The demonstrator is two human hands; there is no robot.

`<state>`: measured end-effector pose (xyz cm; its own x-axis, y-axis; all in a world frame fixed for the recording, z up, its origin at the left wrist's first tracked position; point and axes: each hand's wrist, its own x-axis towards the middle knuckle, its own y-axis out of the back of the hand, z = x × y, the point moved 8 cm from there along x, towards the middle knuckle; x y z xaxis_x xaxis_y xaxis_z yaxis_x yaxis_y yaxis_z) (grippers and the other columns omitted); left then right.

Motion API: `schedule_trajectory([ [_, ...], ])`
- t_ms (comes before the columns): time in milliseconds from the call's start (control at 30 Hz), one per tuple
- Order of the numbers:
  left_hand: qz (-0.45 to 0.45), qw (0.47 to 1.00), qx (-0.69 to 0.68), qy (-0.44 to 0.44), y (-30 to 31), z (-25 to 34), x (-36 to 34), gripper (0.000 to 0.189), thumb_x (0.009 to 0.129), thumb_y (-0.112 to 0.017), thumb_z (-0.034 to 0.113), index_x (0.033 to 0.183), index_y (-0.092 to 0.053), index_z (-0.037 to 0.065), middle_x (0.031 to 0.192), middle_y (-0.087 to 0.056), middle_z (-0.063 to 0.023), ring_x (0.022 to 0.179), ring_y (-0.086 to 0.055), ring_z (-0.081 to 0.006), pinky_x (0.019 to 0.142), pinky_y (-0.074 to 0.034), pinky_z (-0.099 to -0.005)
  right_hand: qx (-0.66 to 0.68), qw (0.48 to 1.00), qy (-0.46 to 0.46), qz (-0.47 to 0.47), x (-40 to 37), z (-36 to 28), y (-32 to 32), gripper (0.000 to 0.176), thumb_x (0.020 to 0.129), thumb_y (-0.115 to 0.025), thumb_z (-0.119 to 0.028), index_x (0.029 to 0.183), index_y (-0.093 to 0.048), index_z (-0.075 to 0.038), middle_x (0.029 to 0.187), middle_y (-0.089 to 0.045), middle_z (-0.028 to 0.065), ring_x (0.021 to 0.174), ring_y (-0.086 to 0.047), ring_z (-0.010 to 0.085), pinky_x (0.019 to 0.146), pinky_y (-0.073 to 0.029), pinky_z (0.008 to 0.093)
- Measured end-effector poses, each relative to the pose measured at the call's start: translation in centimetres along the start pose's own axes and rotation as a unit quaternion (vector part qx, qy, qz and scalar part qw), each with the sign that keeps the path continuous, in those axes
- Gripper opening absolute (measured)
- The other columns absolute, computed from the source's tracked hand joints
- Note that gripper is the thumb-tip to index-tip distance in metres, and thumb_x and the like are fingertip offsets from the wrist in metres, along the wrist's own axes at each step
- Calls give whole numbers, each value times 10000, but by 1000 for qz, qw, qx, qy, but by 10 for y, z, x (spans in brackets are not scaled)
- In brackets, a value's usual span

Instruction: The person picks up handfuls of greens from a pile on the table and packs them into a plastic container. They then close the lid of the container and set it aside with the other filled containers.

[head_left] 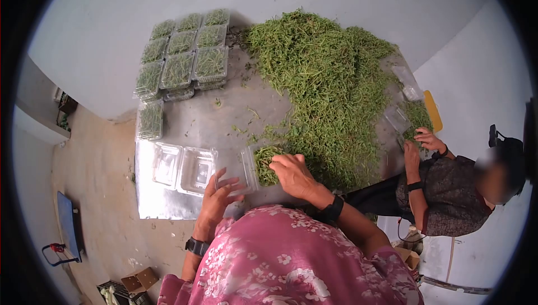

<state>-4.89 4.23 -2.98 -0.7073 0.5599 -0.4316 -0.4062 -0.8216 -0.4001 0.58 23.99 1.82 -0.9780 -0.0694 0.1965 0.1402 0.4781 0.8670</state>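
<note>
My left hand (217, 195), its fingers spread, is at the lid side of a clear plastic clamshell box (250, 169). Short green stems (266, 163) fill the other half of this box. My right hand (294, 176) is bent over those stems, its fingertips pressed into them at the box's right side. Just left of my left hand lies an opened clamshell box (197, 167) with no greens in it. The large heap of cut green stems (330, 92) spreads over the table beyond my right hand.
Filled clamshell boxes (178, 69) stand stacked at the table's back left, with another filled box (150, 121) in front. At the right, a co-worker (448, 193) handles greens beside a clear box (398, 119). A blue trolley (68, 223) stands on the floor at left.
</note>
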Motion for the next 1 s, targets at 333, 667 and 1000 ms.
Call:
schedule_trajectory([
  [333,22,1000,3,1,4,-3,-2,550,918,-435,96,1431,-241,62,1258,-482,-232,1116,-548,-337,848,-517,-433,-188,899,-392,-57,-47,198,63,599,800,-603,27,1351,-423,-124,1413,-310,227,1140,-478,450,890,-501,557],
  [667,31,999,-2,6,1,-2,-3,557,918,-452,110,1429,-236,60,1261,-481,-235,1119,-548,-341,856,-511,-440,-61,918,-390,49,-65,223,89,354,887,-591,-109,1232,-520,-82,1127,-585,184,1021,-562,389,835,-521,532],
  [1000,33,999,-10,5,5,-7,-1,562,915,-475,121,1424,-245,63,1253,-489,-230,1115,-554,-336,846,-514,-436,76,920,-384,-1,-43,185,78,468,856,-668,-255,1219,-524,4,974,-629,217,862,-632,352,677,-506,496],
])
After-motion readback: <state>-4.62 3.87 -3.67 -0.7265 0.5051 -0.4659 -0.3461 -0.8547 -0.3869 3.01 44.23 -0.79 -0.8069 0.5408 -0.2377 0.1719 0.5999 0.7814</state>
